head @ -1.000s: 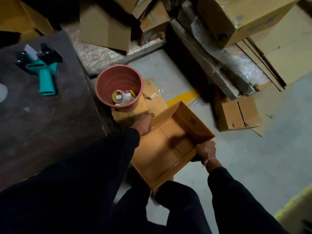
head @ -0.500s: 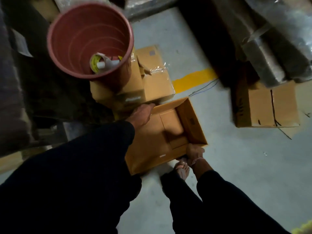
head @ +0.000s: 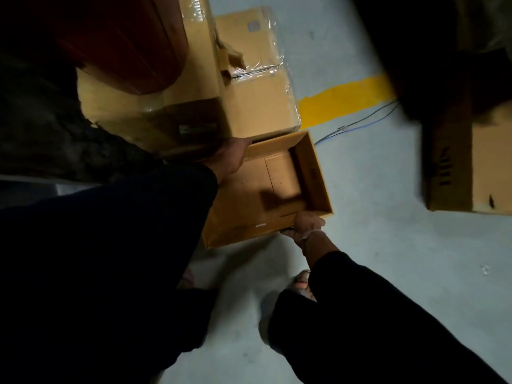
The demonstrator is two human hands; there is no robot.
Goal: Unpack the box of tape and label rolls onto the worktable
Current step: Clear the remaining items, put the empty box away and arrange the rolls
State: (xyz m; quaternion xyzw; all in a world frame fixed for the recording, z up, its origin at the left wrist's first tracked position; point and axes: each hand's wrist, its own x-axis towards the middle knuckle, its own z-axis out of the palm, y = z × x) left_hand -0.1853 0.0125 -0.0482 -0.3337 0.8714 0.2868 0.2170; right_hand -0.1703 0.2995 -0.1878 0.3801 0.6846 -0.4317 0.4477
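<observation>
An open brown cardboard box [head: 313, 173] is held low over the grey floor, and its inside shows only bare cardboard flaps. My left hand [head: 231, 157] grips its far-left rim. My right hand [head: 307, 224] grips the near-right edge, with a thin band at the wrist. Both arms are in dark sleeves. No rolls and no worktable are in view.
A reddish-brown pot [head: 124, 42] stands on plastic-wrapped cartons [head: 257, 103] just beyond the box. A yellow floor stripe [head: 343, 102] and a thin cable [head: 360, 123] lie to the right. Another carton [head: 468, 167] sits at far right. My feet [head: 302, 281] are below the box.
The view has dropped toward the floor: table and tape dispenser left the frame, and the pot slid to the top left. The box, gripped by both hands, has come lower, near the cartons.
</observation>
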